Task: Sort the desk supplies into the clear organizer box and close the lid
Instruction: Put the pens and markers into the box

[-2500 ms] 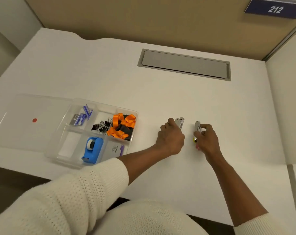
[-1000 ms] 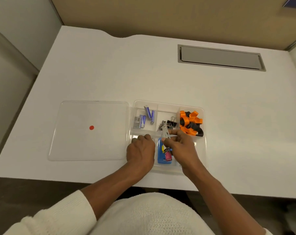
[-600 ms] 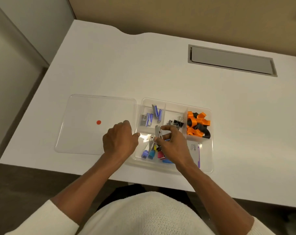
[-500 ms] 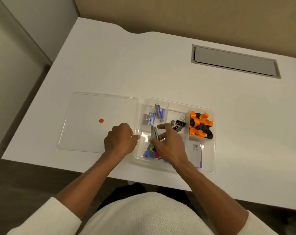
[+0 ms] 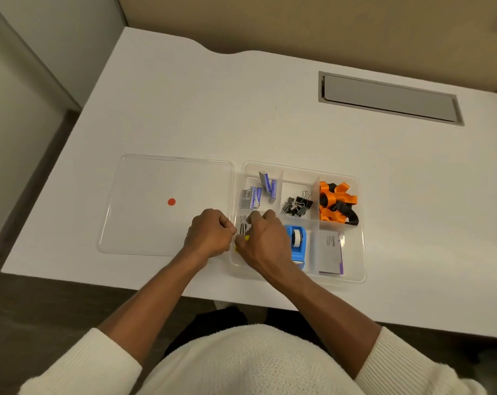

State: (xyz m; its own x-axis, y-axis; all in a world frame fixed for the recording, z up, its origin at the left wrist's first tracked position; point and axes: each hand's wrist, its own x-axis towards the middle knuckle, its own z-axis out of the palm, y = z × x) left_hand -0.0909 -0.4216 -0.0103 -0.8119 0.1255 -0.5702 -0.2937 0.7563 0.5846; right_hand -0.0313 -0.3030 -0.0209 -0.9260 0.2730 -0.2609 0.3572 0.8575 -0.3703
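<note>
Both hands are at the near-left compartment of the clear organizer box [image 5: 361,223], which sits on the white desk [image 5: 270,124] near its front edge.

Right hand [image 5: 265,242] is inside that compartment, fingers curled down over small items. I see a metal bit [image 5: 243,225] and a speck of yellow [image 5: 245,238] poking out past the knuckles. Looks like it's pinching or settling them, but the palm hides the contact, so I can't tell whether it's gripping or just letting go.

Left hand [image 5: 211,233] is a loose fist just outside the box's left wall, overlapping the lid's corner. Nothing visible in it. My read: it's bracing the box so it doesn't slide while the right hand works.

Other compartments are grouped by type, presumably the point of the sort:
- staple boxes [image 5: 257,191], far left
- binder clips [image 5: 297,205], far middle
- orange-and-black straps [image 5: 337,203], far right
- blue tape dispenser [image 5: 297,242], near middle, just beside the right hand
- card with purple edge [image 5: 331,253], near right

Lid [image 5: 144,195] lies flat just left of the box, red dot [image 5: 171,201] on it. Parked next to the box, likely so it's a short reach to close.

Desk outside the box shows no loose supplies, so I judge sorting nearly done; lid closing remains. Risk: tape dispenser or straps standing proud and fouling the lid.
</note>
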